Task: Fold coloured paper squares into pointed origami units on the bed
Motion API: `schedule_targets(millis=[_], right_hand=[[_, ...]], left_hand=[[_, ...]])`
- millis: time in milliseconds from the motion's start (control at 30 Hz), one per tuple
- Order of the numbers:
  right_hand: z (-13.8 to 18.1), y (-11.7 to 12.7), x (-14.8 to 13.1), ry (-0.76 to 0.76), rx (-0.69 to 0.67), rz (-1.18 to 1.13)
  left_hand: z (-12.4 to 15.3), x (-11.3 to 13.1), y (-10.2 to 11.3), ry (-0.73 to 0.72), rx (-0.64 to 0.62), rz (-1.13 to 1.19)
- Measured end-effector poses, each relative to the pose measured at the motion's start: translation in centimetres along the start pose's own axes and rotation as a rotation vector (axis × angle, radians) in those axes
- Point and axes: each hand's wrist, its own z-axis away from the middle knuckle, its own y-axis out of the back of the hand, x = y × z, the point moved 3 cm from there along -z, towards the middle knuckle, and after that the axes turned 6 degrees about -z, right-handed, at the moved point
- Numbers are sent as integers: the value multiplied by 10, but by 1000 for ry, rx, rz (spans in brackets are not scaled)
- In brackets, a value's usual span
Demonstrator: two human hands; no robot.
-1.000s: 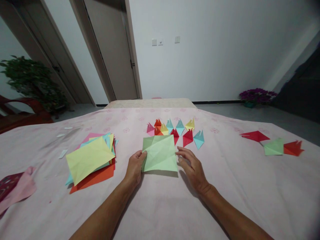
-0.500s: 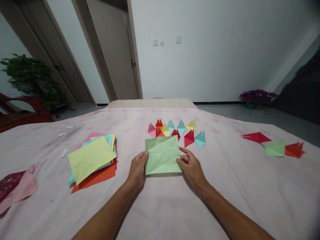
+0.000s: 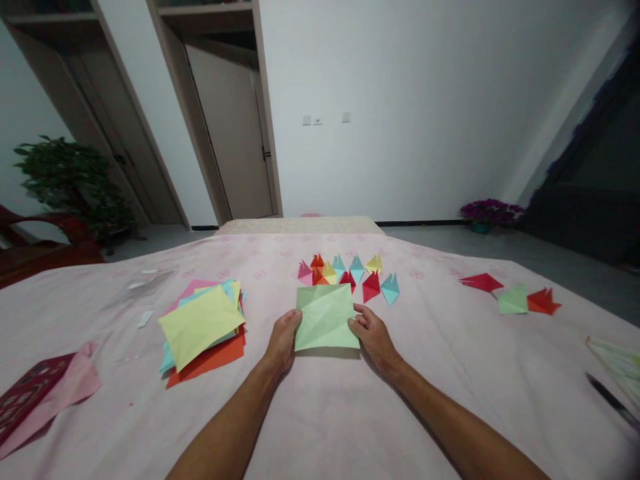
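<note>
A light green square of paper (image 3: 326, 319), marked with crease lines, is held up just above the table in front of me. My left hand (image 3: 284, 339) pinches its left edge, thumb on the near face. At the right edge, my right hand (image 3: 374, 337) grips it between thumb and fingers. Right behind the paper stand several small folded paper birds, among them a red bird (image 3: 371, 287), a blue bird (image 3: 390, 289) and a yellow bird (image 3: 374, 264). The sheet's top edge partly covers the nearest ones.
On the left lies a stack of coloured paper sheets (image 3: 203, 327), beside a dark red and pink packet (image 3: 40, 393). Off to the right are a red folded piece (image 3: 483, 283), a green one (image 3: 513, 300) and an orange-red one (image 3: 544, 301). A dark pen-like object (image 3: 611, 397) lies at the far right.
The view has tilted up and turned slightly right, bringing the dark pen-like object into sight. Both hands keep the green paper in nearly the same hold.
</note>
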Motion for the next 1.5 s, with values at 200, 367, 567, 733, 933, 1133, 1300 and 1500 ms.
schedule_targets(millis=[200, 367, 567, 733, 933, 1133, 1300, 1500], right_hand=[[4, -8, -7, -31, -107, 8], [5, -11, -6, 5, -107, 7], [7, -15, -2, 27, -107, 38], [10, -15, -4, 9, -115, 56], [7, -17, -1, -30, -139, 25], [-1, -18, -5, -94, -157, -77], [-23, -19, -19, -63, -79, -81], [-23, -14, -62, 365, 119, 199]], left_hand=[[1, 1, 3, -70, 3, 25], [7, 5, 3, -66, -23, 36], [16, 14, 5, -10, -140, 19], [13, 15, 7, 36, -189, -19], [3, 2, 5, 29, -128, -99], [1, -3, 5, 5, -120, -221], [6, 5, 4, -183, -104, -503], [23, 60, 14, -866, 106, -963]])
